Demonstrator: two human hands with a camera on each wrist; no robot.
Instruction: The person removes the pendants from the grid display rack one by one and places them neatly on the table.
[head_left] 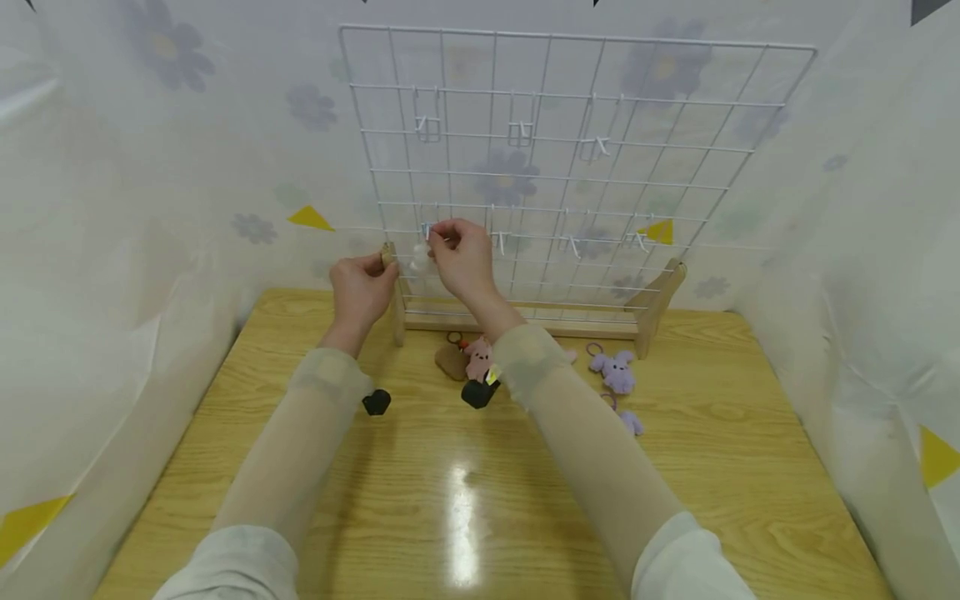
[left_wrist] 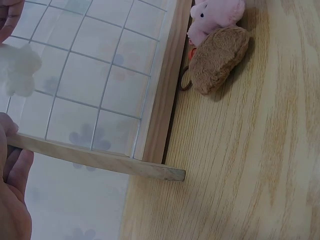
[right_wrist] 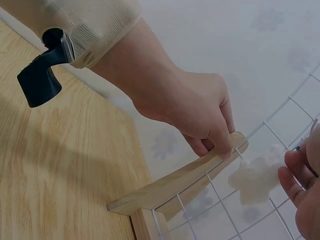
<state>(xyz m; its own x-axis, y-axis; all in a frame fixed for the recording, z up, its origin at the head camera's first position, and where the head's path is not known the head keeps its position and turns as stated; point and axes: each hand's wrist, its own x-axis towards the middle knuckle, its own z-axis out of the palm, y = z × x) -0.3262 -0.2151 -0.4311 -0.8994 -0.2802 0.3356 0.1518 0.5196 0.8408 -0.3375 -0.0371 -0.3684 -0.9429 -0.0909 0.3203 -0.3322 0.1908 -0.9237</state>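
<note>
My left hand grips the top of the wooden side post at the left end of the stand, thumb and fingers on either side of it. Just to its right, my right hand pinches the top of a small white plush charm, which hangs below the fingertips in front of the white wire grid. A bit of blue shows at the pinch. Whether the charm's ring touches a hook is hidden by the fingers.
White hooks hang in two rows on the grid, including an upper-left hook and a lower hook. Before the stand lie a brown plush, a pink plush and lavender plush keychains on the wooden table.
</note>
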